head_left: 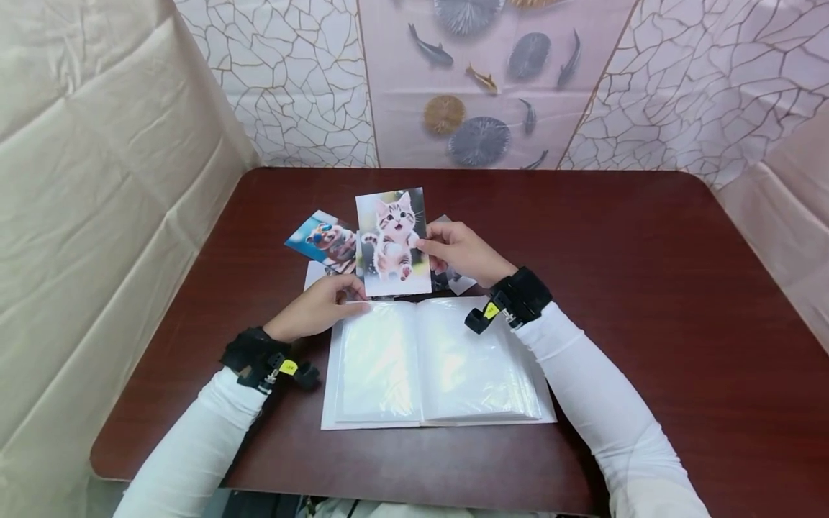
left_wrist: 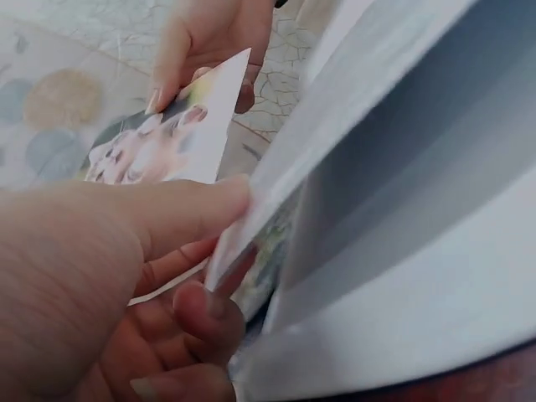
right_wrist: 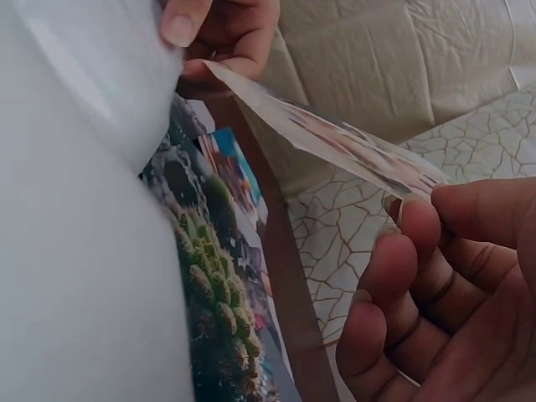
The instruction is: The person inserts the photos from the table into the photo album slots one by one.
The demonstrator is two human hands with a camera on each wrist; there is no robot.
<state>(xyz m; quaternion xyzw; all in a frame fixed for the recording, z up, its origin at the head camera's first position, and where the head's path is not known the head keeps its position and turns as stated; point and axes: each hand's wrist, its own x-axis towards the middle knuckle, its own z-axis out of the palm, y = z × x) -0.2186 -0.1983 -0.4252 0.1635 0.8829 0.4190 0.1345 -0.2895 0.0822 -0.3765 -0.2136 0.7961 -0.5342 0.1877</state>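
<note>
A kitten photo is pinched by its right edge between the thumb and fingers of my right hand, above the open photo album. At the album's top left corner my left hand pinches a clear pocket page between thumb and fingers. The photo's lower edge is close to that page's upper edge in the left wrist view. The album lies flat, and both facing pages show shiny, see-through sleeves.
Behind the album lie more loose photos, among them an animal in sunglasses on blue and a cactus picture, partly covered. The brown table meets a patterned backdrop behind; a pale cloth hangs at the left.
</note>
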